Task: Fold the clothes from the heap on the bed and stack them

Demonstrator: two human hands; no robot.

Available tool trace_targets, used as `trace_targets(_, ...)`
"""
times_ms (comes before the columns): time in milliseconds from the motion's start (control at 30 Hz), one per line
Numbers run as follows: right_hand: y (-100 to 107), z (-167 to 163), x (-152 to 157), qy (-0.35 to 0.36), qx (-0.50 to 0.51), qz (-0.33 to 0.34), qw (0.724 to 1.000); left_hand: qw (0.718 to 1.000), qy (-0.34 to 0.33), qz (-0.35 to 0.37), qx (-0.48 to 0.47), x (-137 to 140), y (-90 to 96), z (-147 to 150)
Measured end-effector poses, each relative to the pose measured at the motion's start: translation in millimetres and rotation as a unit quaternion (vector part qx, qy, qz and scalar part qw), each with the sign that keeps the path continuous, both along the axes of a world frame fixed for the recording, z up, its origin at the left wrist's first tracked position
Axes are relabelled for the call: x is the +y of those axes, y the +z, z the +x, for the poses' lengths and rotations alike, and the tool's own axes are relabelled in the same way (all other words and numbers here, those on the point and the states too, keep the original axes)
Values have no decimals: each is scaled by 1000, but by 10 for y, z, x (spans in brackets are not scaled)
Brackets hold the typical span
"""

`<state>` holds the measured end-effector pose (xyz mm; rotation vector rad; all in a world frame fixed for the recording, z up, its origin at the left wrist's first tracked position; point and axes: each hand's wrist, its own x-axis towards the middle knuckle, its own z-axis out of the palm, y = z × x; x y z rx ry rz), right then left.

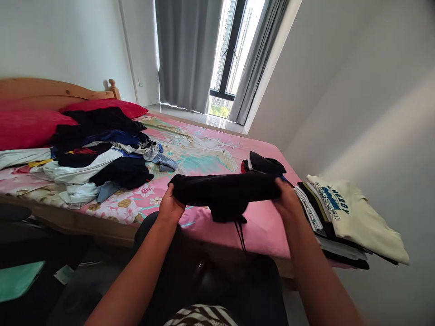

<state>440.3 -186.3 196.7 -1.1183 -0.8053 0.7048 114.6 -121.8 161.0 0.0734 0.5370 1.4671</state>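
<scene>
left hand (170,206) fingers curled tight over one end of a folded black garment (226,192), thumb side up, grip closed on the cloth; right hand (287,201) pinched shut on the other end, fingers wrapped under so the tips can't be seen; garment held stretched between both hands, in the air just above the near edge of the bed (265,226), a loose lump of fabric and a thin drawstring (240,233) hanging down from its middle; looks like mid-fold, the piece already doubled into a long narrow band, so the step in hand reads as the last fold or tidy-up before setting down; next move likely needs both ends brought together evenly and the dangling cord tucked in, else it hangs out; just right of the right hand a stack of folded clothes (326,222) with a cream printed t-shirt (353,213) on top, near the bed corner; small dark folded pile (265,164) just behind the garment; unsorted clothes heap (102,154) well apart at far left by red pillows (30,127); grey curtains (186,54) and window behind
</scene>
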Motion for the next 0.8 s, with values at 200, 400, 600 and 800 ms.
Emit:
trace_targets(200, -69, 296, 71, -191, -59, -37, 979, 998, -46, -3, -49, -136, -380, -75)
trace_targets(400, -858, -839, -207, 193, -325, -109, 919, 992, -106, 0, -68, -247, -438, 61)
trace_targets(600, -1329, -1508, -68, 122, -435, -31, 892, 993, -104, 53, 18, -372, -350, 83)
trace_targets(800, -1378, -1584, 112, 14, -471, -25, 882, 994, -50, 59, 81, -391, -364, 119)
